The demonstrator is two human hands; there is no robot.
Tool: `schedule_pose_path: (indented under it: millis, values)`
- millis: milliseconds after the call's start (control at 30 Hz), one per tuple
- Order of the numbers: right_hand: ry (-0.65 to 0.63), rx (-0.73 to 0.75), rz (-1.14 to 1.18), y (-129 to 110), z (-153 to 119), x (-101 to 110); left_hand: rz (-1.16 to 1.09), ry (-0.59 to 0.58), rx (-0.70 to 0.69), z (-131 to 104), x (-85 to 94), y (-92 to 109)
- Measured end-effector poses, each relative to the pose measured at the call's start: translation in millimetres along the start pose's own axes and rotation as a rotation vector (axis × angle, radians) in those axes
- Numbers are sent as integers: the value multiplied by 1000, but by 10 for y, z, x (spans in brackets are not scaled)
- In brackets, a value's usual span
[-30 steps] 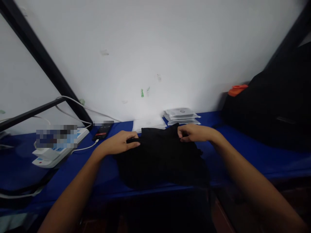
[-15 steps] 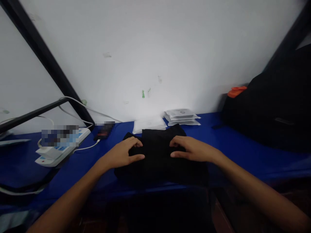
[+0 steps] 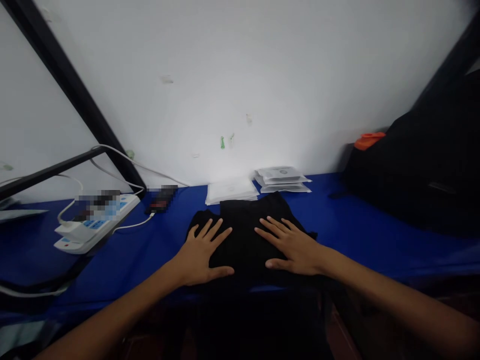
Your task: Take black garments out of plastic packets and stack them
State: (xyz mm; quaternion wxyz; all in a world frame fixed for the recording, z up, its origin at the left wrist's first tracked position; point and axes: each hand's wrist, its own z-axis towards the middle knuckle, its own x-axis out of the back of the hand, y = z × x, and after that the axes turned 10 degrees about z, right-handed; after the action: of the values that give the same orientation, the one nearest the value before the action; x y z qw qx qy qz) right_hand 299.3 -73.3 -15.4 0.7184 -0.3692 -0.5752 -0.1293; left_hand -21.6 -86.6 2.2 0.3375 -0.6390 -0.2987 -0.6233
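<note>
Head-worn view looks forward and down over both forearms.

I take this for a plain indoor workroom, though I can't tell whether it belongs to a home or a shop. A blue tabletop (image 3: 360, 220) runs along a scuffed white wall (image 3: 300, 75), which carries green specks and pale patches near the centre of the frame. Dark bars (image 3: 71, 80) slant across the upper left and upper right. At the left I see a power strip (image 3: 112, 215) with white cables and a phone (image 3: 159, 201) on a lead. Stacked translucent packets (image 3: 282, 179) by the wall and black cloth (image 3: 247, 235) at centre make it look like a work table.
</note>
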Motion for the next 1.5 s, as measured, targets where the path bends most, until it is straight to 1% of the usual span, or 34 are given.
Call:
schedule_pose_path:
  millis: [100, 167, 200, 267, 300, 333, 367, 433, 500, 600, 700, 767, 833, 900, 967, 1000, 1033, 1067, 1100, 1133, 1200, 1267, 1300, 1333, 1400, 1500]
  values:
    - [-1, 19, 37, 26, 46, 143, -15, 11, -8, 41, 92, -14]
    - [38, 23, 73, 96, 127, 341, -29, 68, 8, 129, 212, -28]
    - [80, 18, 78, 155, 186, 464, -38, 119, 21, 196, 283, -35]
    - [207, -11, 9, 325, 334, 720, -60, 245, 48, 370, 417, -46]
    - [281, -57, -57, 433, 417, 833, -80, 266, 32, 470, 468, -50]
    - [332, -131, -130, 552, 501, 924, -108, 253, 3, 573, 498, -54]
    - [350, -205, -200, 676, 582, 985, -135, 224, -20, 674, 505, -57]
    - [349, -334, -313, 919, 719, 1011, -156, 161, -59, 843, 447, -63]
    - [365, -392, -358, 1122, 812, 929, -135, 128, -87, 946, 318, -70]
    - [414, -423, -376, 1312, 875, 741, -107, 90, -112, 971, 108, -90]
    - [457, -427, -389, 1379, 870, 656, -132, 73, -116, 928, -4, -110]
    - [471, -414, -397, 1366, 845, 691, -155, 86, -101, 917, -21, -114]
    - [497, -378, -402, 1286, 812, 774, -185, 154, -62, 931, -16, -111]
    - [545, -295, -399, 1113, 777, 858, -216, 298, -3, 953, -2, -102]
    - [586, -181, -395, 842, 749, 897, -228, 502, 47, 958, 23, -91]
    - [570, -128, -401, 680, 740, 889, -219, 606, 61, 948, 43, -86]
    - [529, -75, -410, 510, 735, 863, -200, 698, 64, 931, 67, -83]
    - [487, -31, -418, 343, 736, 819, -172, 769, 56, 906, 96, -80]
    - [451, 14, -424, 189, 742, 762, -137, 811, 36, 876, 129, -79]
    - [410, 68, -431, 57, 754, 698, -98, 815, 4, 845, 164, -80]
    - [356, 138, -450, -117, 790, 571, -19, 737, -89, 790, 233, -87]
    - [317, 182, -457, -163, 825, 489, 51, 645, -181, 760, 287, -103]
    - [309, 195, -454, -147, 835, 475, 81, 628, -213, 756, 306, -114]
    - [309, 204, -446, -112, 838, 480, 106, 635, -230, 757, 319, -128]
    - [332, 205, -428, -16, 818, 541, 142, 696, -221, 772, 336, -162]
    - [403, 132, -423, 120, 748, 692, 186, 813, -149, 799, 351, -233]
